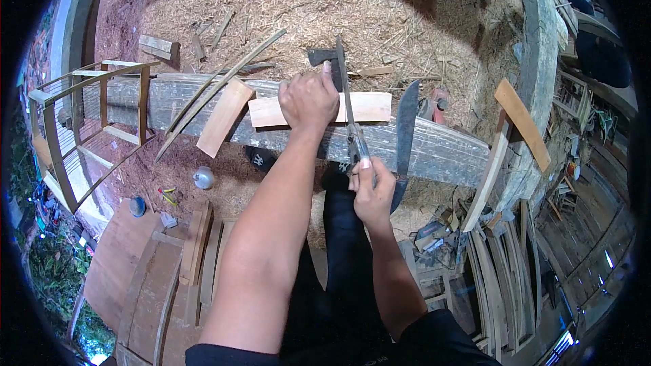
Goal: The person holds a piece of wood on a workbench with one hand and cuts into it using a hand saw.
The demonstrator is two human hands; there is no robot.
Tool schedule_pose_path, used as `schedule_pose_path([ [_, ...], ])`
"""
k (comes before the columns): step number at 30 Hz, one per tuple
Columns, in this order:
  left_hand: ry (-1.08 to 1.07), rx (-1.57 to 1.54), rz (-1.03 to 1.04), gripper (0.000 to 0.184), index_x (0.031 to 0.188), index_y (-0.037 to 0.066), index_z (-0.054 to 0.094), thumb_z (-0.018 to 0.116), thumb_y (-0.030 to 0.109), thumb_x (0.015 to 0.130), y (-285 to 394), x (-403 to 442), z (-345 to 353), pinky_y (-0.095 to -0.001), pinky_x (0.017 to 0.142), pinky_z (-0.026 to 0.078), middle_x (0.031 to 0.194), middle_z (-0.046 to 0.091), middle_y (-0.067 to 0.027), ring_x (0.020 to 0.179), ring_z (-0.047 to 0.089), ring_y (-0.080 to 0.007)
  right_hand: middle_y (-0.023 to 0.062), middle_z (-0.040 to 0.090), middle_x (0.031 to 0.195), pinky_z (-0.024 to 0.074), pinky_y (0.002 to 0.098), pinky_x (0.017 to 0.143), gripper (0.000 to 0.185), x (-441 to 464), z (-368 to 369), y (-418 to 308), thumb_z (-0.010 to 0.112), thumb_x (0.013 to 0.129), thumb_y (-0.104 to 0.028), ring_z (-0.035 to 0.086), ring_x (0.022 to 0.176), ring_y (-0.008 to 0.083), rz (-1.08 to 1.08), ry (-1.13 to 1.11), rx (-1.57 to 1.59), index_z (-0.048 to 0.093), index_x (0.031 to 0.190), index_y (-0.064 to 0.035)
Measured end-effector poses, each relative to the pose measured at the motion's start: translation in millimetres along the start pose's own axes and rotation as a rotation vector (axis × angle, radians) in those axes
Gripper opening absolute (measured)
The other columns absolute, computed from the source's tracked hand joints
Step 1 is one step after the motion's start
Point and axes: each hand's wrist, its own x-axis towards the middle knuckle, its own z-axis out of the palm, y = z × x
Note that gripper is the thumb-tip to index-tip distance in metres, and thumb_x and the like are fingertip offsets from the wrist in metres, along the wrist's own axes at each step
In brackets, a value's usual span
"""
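Note:
A pale wooden board (369, 107) lies across a weathered log (271, 137). My left hand (310, 99) presses down on the board with fingers curled around it and the thumb pointing away from me. Just beyond the thumb sits a dark flat metal piece (321, 57); whether the thumb touches it I cannot tell. My right hand (373, 193) is closed on the near end of a long thin metal tool, like a saw seen edge-on (344, 88), which crosses the board right of my left hand. A machete (406, 122) with a wide dark blade stands beside my right hand, its lower end partly hidden.
Another short board (225, 117) and thin strips (230, 74) lie across the log to the left. A wooden frame (102, 71) stands at far left. Leaning planks (522, 124) and a post (539, 74) are on the right. Wood shavings (271, 0) cover the ground.

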Motion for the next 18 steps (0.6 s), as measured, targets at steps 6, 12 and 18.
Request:
schedule_pose_path([
  [6, 0.08, 0.053, 0.009, 0.044, 0.073, 0.005, 0.075, 0.052, 0.03, 0.1, -4.5, -2.2, 11.6, -0.0433, 0.087, 0.046, 0.085, 0.074, -0.0121, 0.085, 0.069, -0.0288, -0.0034, 0.042, 0.064, 0.0341, 0.0239, 0.051, 0.031, -43.1, -8.0, -4.6, 0.046, 0.109, -0.018, 0.036, 0.053, 0.0033, 0.06, 0.02, 0.072, 0.055, 0.084, -0.0009],
  [12, 0.038, 0.101, 0.001, 0.042, 0.072, 0.005, 0.075, 0.053, 0.028, 0.099, -2.4, 1.1, 8.4, -0.0429, 0.088, 0.046, 0.083, 0.074, -0.0125, 0.085, 0.069, -0.028, -0.0037, 0.043, 0.063, 0.0296, 0.0242, 0.051, 0.036, -56.6, -9.3, -16.1, 0.049, 0.106, -0.018, 0.037, 0.055, 0.0037, 0.003, 0.096, -0.017, 0.052, 0.073, -0.0042],
  [18, 0.069, 0.079, 0.017, 0.041, 0.07, 0.004, 0.073, 0.054, 0.027, 0.099, -0.8, -2.6, 9.6, -0.0433, 0.085, 0.046, 0.077, 0.073, -0.0128, 0.082, 0.069, -0.0292, -0.002, 0.046, 0.062, 0.0322, 0.0272, 0.053, 0.037, -13.5, 12.9, -45.4, 0.051, 0.106, -0.019, 0.04, 0.058, 0.006, -0.039, 0.18, -0.22, 0.054, 0.074, -0.0019],
])
